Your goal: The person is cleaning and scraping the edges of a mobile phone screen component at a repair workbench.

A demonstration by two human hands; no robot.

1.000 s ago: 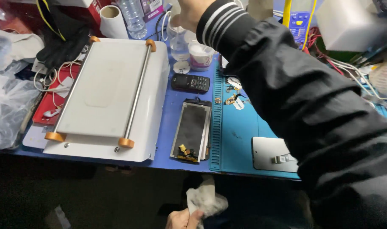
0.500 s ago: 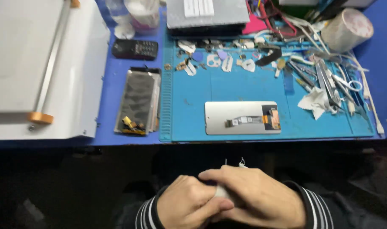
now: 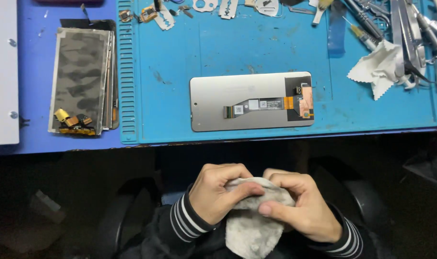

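Our left hand [image 3: 217, 192] & right hand [image 3: 300, 204] now both clamped on grey cloth [image 3: 249, 218] in lap, closer than 0.5 s ago; phone screen [image 3: 251, 101] untouched on tabletop [image 3: 218, 52].

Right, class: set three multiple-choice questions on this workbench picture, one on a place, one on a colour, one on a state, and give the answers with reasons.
1. Where does the phone screen panel lie?
A. on the blue work mat
B. in the person's lap
C. on the white machine

2. What colour is the cloth that both hands hold?
A. red
B. greyish white
C. black

3. How do the left hand and right hand stand?
A. both flat on the mat
B. one lifting the panel
C. both closed on the cloth, below the table edge

Answers:
1 A, the panel rests back side up on the mat.
2 B, the fabric is pale and dingy.
3 C, fingers of both hands pinch the cloth.
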